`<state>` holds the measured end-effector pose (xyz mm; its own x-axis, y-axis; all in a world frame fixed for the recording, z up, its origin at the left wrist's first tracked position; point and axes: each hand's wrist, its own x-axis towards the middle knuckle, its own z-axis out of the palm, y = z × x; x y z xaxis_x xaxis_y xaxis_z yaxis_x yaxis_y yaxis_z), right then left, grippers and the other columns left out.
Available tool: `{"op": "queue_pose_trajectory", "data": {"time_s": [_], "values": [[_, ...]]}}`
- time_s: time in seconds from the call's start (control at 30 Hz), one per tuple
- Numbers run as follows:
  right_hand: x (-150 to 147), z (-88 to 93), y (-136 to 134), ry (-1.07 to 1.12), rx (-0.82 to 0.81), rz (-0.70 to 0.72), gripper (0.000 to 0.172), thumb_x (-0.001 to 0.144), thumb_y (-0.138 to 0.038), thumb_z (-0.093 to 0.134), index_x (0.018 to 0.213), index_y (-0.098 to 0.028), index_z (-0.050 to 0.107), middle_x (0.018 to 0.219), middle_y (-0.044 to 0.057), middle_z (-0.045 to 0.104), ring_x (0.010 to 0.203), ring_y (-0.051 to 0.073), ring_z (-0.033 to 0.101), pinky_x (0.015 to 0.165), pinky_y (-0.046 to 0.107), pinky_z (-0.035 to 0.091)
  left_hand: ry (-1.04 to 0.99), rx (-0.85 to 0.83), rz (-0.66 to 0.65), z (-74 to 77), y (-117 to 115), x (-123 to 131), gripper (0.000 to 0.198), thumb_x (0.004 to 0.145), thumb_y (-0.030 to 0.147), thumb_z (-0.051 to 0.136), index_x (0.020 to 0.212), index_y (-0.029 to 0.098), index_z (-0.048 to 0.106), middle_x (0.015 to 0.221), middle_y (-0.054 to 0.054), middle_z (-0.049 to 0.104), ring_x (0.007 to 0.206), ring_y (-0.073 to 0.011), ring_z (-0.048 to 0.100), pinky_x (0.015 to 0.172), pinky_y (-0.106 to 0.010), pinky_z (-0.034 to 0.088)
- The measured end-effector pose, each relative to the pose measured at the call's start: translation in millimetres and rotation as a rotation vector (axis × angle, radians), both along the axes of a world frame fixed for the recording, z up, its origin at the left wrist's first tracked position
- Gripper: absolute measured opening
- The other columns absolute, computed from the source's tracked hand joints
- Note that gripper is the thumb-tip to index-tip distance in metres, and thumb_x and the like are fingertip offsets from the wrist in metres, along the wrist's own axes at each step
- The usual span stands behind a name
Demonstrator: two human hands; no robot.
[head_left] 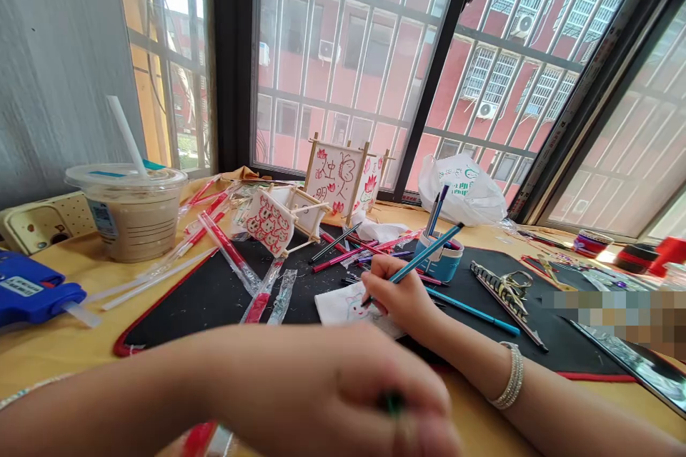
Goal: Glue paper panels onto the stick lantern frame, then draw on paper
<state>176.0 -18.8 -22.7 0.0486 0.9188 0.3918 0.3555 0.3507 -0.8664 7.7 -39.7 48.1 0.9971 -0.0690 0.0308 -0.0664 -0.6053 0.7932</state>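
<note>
My right hand point(403, 296) grips a blue felt-tip pen point(423, 257), its tip resting on a small white sheet point(343, 305) that bears a faint pink and blue drawing. Close to the camera, my left hand point(343, 385) is curled and smeared by motion. Something dark green shows between its fingers, too blurred to name. Part of the white sheet is hidden behind my left hand. Just past my right hand stands a blue pen cup point(444, 260) with pens in it, and another blue pen point(474, 310) lies on the black mat point(187, 307).
Two small wood-framed lanterns, one upright point(335, 182) and one tipped over point(269, 221), stand behind loose pens. At left are an iced drink cup point(133, 218) and a blue glue gun point(35, 293). A spiral binder piece point(504, 300) and plastic bag point(461, 189) lie right.
</note>
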Motion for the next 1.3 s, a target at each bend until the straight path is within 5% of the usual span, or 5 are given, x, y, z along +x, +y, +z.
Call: {"op": "queue_pose_trajectory", "data": {"time_s": [0.17, 0.27, 0.6, 0.87, 1.3], "values": [[12.4, 9.3, 2.9, 0.3, 0.052, -0.117, 0.033, 0.067, -0.04, 0.06, 0.056, -0.021, 0.035, 0.038, -0.011, 0.034, 0.034, 0.005, 0.034, 0.041, 0.02, 0.035, 0.084, 0.58, 0.736, -11.6, 59.1, 5.2, 0.043, 0.08, 0.057, 0.041, 0.067, 0.019, 0.056, 0.065, -0.001, 0.056, 0.063, -0.0162, 0.052, 0.057, -0.027, 0.037], [16.8, 10.6, 2.7, 0.251, 0.036, -0.045, 0.036, 0.066, -0.049, 0.064, 0.062, -0.02, 0.044, 0.043, -0.008, 0.042, 0.039, 0.006, 0.038, 0.04, 0.019, 0.031, 0.237, 0.724, 0.877, -21.0, 73.7, 7.0, 0.041, 0.071, 0.059, 0.051, 0.074, 0.02, 0.062, 0.081, -0.005, 0.065, 0.073, -0.0214, 0.058, 0.057, -0.028, 0.037], [12.4, 14.1, -7.5, 0.088, -0.036, 0.067, 0.042, 0.068, -0.053, 0.062, 0.056, -0.02, 0.04, 0.044, -0.008, 0.038, 0.037, 0.006, 0.035, 0.037, 0.019, 0.026, 0.363, 0.606, 0.789, -32.3, 78.3, 5.5, 0.039, 0.065, 0.055, 0.053, 0.078, 0.019, 0.061, 0.08, -0.005, 0.066, 0.068, -0.0207, 0.059, 0.051, -0.027, 0.036], [3.0, -0.8, -1.3, -0.278, 0.034, 0.001, 0.027, 0.064, -0.018, 0.049, 0.046, -0.019, 0.029, 0.045, -0.007, 0.03, 0.046, 0.006, 0.027, 0.043, 0.019, 0.022, 0.415, 0.755, 0.806, -31.7, 65.9, 10.6, 0.057, 0.062, 0.071, 0.048, 0.08, 0.02, 0.064, 0.085, -0.01, 0.068, 0.075, -0.0273, 0.062, 0.055, -0.031, 0.04], [3.4, -3.0, -1.1, -0.344, 0.05, 0.017, 0.023, 0.062, -0.023, 0.043, 0.047, -0.021, 0.027, 0.046, -0.007, 0.027, 0.047, 0.007, 0.023, 0.044, 0.022, 0.019, 0.431, 0.795, 0.769, -30.8, 64.6, 11.0, 0.059, 0.066, 0.072, 0.044, 0.083, 0.019, 0.063, 0.087, -0.011, 0.069, 0.078, -0.028, 0.063, 0.054, -0.03, 0.039]]}}
